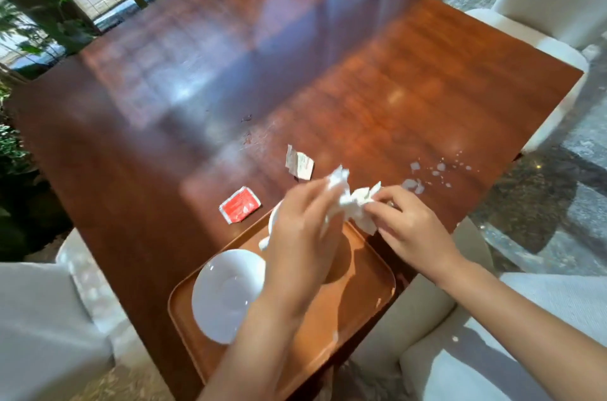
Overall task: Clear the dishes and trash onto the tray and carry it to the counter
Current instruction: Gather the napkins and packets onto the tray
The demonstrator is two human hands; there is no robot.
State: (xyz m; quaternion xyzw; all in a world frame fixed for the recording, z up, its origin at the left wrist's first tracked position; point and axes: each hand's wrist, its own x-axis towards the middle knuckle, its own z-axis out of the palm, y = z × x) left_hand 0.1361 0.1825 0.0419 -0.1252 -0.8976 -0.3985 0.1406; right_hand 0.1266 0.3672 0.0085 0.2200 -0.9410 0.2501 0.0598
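Head view: left hand (303, 230) and right hand (407, 223) both closed on crumpled white napkin (353, 203), pinched between them above far edge of wooden tray (354, 295). White saucer (226, 295) lies on tray, left part; white cup (274, 223) partly hidden behind left hand. Red packet (239, 205) on tabletop (295, 56), just beyond tray. Torn white wrapper (299, 166) farther out. Small paper scraps (427, 175) scattered right.
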